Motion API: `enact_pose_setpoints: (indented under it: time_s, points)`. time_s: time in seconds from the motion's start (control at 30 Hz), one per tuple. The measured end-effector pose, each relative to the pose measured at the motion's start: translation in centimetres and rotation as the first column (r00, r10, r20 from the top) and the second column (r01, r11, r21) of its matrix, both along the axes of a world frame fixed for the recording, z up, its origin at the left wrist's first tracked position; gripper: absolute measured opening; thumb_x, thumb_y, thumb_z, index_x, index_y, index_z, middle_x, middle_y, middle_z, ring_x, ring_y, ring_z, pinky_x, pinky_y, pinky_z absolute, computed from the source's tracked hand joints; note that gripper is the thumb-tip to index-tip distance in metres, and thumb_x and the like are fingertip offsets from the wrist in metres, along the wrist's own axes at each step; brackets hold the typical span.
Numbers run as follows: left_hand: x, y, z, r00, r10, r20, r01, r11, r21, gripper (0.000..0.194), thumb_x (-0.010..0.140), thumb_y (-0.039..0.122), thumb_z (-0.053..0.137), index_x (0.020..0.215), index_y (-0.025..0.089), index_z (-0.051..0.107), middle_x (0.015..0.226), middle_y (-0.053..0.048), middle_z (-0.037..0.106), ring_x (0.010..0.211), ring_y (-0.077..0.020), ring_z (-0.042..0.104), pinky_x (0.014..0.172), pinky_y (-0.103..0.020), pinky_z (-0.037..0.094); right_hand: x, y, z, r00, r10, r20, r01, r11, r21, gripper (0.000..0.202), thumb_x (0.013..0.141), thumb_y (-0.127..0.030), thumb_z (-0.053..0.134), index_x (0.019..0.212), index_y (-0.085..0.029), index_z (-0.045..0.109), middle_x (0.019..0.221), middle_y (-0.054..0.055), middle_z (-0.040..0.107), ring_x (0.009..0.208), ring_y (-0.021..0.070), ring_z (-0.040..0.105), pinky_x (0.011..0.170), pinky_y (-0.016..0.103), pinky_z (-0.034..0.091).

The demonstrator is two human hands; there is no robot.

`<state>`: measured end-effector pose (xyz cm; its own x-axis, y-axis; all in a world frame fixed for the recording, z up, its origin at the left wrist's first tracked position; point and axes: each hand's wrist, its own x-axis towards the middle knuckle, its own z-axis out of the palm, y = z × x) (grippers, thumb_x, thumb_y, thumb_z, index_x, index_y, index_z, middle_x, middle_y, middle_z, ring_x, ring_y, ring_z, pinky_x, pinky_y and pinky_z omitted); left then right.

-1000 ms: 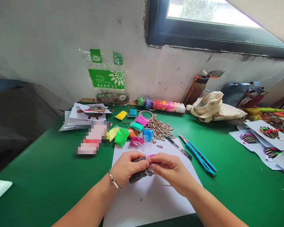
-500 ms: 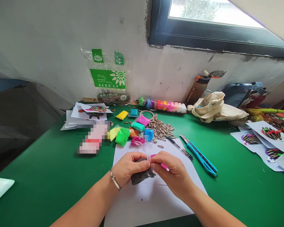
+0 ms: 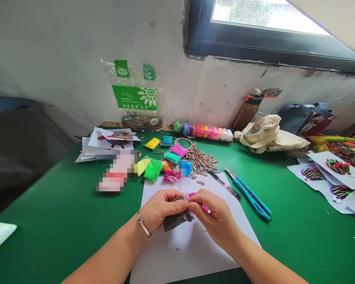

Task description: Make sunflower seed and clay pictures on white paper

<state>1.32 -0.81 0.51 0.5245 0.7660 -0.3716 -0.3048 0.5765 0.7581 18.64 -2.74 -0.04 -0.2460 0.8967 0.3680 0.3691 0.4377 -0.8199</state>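
Observation:
My left hand (image 3: 165, 208), with a bracelet at the wrist, is closed round a small clear bag of black clay (image 3: 177, 221). Thumb and fingers of my right hand (image 3: 213, 211) pinch the bag's upper edge, right beside the left thumb. A pink strip-like thing (image 3: 206, 208) pokes out from between the right fingers; most of it is hidden. Under both hands lies a white sheet of paper (image 3: 180, 264) with a tiny dark speck on it. Beyond the paper are several bags of coloured clay, among them a green one (image 3: 153, 170) and a magenta one (image 3: 172, 176).
Sunflower seeds (image 3: 201, 159) lie heaped behind the clay bags, near a roll of tape (image 3: 184, 140). A pen (image 3: 225, 185) and a blue utility knife (image 3: 250, 195) are right of the paper. Seed-decorated sheets (image 3: 339, 169) lie far right; a cloth bag (image 3: 260, 134) stands behind.
Almost nothing differs. Both hands keep the same grip on the bag of black clay, and the view has shifted very slightly.

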Motion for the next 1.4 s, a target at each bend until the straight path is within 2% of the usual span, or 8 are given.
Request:
enact_pose_setpoints:
  time_s: [0.17,0.3,0.5,0.67,0.83,1.07,1.33,1.4]
  points:
    - [0.0,0.2,0.0,1.000,0.005,0.000,-0.005,1.000,0.013,0.031,0.059,0.034,0.085,0.074,0.012,0.070,0.065,-0.003,0.067,0.059,-0.0120,0.061,0.060,-0.021,0.046,0.3,0.1,0.5,0.997,0.061,-0.041,-0.066,0.988,-0.137,0.020,0.088,-0.030,0.055,0.075,-0.019,0.066,0.066,0.001,0.060,0.061,0.0127,0.052,0.058,0.024,0.042]
    - [-0.1,0.2,-0.1,1.000,0.010,-0.023,-0.010,1.000,0.020,0.033,0.057,0.035,0.085,0.075,0.011,0.070,0.064,-0.003,0.066,0.059,-0.0116,0.060,0.059,-0.021,0.045,0.7,0.1,1.0,0.988,0.132,-0.086,-0.148,0.966,-0.213,0.012,0.085,-0.021,0.058,0.085,-0.020,0.069,0.074,0.002,0.065,0.067,0.0135,0.057,0.063,0.024,0.044]
    - [-0.2,0.2,-0.3,0.993,0.000,-0.114,0.009,0.997,0.077,0.033,0.056,0.036,0.085,0.072,0.012,0.068,0.062,-0.001,0.063,0.056,-0.0100,0.057,0.056,-0.021,0.043,0.5,-0.1,0.9,0.994,0.108,0.016,-0.105,0.988,-0.115,0.012,0.084,-0.014,0.056,0.084,-0.020,0.067,0.073,0.001,0.062,0.066,0.0124,0.054,0.061,0.023,0.042]
    - [-0.1,0.2,0.2,0.989,0.009,-0.148,0.010,0.992,0.123,0.032,0.056,0.035,0.084,0.071,0.013,0.067,0.062,0.000,0.061,0.058,-0.0123,0.057,0.059,-0.024,0.045,0.6,-0.3,1.0,0.983,0.140,0.119,-0.141,0.990,-0.002,0.017,0.087,-0.013,0.052,0.091,-0.020,0.067,0.079,0.003,0.061,0.069,0.0119,0.055,0.061,0.023,0.042]
    - [-0.1,0.2,0.4,0.989,0.021,-0.149,-0.005,0.994,0.110,0.030,0.056,0.033,0.083,0.071,0.013,0.067,0.062,0.001,0.059,0.056,-0.0111,0.054,0.059,-0.024,0.044,0.3,-0.4,1.1,0.994,0.098,0.047,-0.098,0.995,-0.003,0.015,0.085,-0.012,0.056,0.087,-0.021,0.068,0.074,0.001,0.062,0.066,0.0111,0.055,0.061,0.022,0.042]
    - [0.0,0.2,0.4,0.989,0.045,-0.138,-0.027,0.992,0.126,0.024,0.058,0.030,0.080,0.071,0.013,0.068,0.061,0.001,0.057,0.056,-0.0093,0.051,0.055,-0.021,0.040,0.2,-0.3,1.3,0.995,0.086,-0.059,-0.094,0.985,-0.142,0.012,0.082,-0.014,0.059,0.086,-0.019,0.069,0.073,0.002,0.064,0.066,0.0129,0.057,0.062,0.023,0.045]
    - [0.3,0.1,0.7,0.972,0.071,-0.223,-0.035,0.986,0.160,0.022,0.057,0.028,0.078,0.069,0.013,0.066,0.060,0.002,0.056,0.056,-0.0094,0.049,0.055,-0.022,0.040,0.1,-0.4,0.8,0.994,0.074,0.076,-0.076,0.997,0.027,0.018,0.084,-0.011,0.053,0.089,-0.019,0.068,0.074,0.002,0.062,0.065,0.0116,0.054,0.060,0.023,0.041]
    - [0.3,0.0,0.8,0.969,0.082,-0.235,-0.042,0.984,0.170,0.024,0.056,0.029,0.078,0.069,0.013,0.066,0.060,0.002,0.056,0.056,-0.0100,0.050,0.056,-0.022,0.041,0.0,-0.5,0.9,0.997,0.058,0.047,-0.058,0.998,-0.001,0.016,0.083,-0.012,0.054,0.088,-0.018,0.069,0.074,0.003,0.062,0.065,0.0123,0.054,0.061,0.024,0.041]
